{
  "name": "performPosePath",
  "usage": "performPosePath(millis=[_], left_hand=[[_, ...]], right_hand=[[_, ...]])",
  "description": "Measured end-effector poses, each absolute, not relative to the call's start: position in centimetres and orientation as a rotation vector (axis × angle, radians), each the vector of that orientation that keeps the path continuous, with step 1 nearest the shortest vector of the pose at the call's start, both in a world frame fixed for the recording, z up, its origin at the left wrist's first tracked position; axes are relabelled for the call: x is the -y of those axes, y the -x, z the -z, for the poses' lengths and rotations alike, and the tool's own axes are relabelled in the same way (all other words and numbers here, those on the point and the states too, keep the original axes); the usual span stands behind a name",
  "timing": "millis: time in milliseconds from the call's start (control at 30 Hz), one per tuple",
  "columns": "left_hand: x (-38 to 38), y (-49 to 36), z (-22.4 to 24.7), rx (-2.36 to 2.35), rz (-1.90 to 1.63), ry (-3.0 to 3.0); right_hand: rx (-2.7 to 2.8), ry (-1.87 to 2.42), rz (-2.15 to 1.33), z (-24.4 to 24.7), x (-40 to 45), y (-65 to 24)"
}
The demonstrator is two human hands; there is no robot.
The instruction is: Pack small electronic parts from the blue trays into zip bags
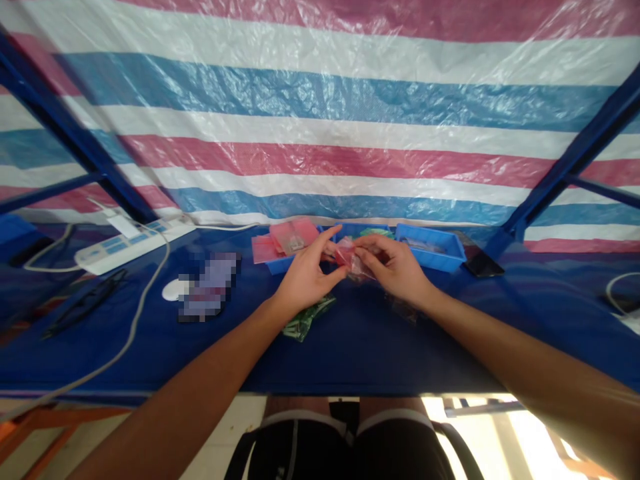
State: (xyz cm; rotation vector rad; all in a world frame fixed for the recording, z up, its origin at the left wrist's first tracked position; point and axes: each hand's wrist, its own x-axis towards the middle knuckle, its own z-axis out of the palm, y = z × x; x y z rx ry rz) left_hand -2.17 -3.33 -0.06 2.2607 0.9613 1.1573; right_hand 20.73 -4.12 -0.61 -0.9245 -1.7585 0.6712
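Note:
My left hand (311, 272) and my right hand (397, 268) meet above the blue table, both pinching a small pink plastic bag (345, 253). Thumb and fingers of the left grip its left side, while the index finger points up. The right thumb and fingertips hold its right side, where clear film shows below. What is inside the bag cannot be made out. A green printed packet (306, 323) lies on the table under my left wrist. Behind that hand, pink bags (294, 236) rest on a blue bin. Something small and clear lies beneath my right hand, too blurred to name.
A blue bin (436, 260) stands right of the hands; a middle one holds green packets (375, 233). Dark phone-like object (484, 263) lies beside it. At left are a power strip (135, 245), a white cable (134, 327), a blurred-out phone-shaped item (213, 285) and dark glasses (90, 301).

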Motion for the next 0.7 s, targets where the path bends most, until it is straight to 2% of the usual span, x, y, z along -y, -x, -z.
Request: performPosePath(millis=[233,700], left_hand=[[3.7,1.6,0.1,-0.963,-1.124,-2.338],[3.8,1.8,-0.6,-0.87,-1.197,-2.382]], right_hand=[[1.845,0.892,-0.618,0.6,5.9,-22.3],[1.573,0.909,-0.847,1.3,3.7,-22.6]])
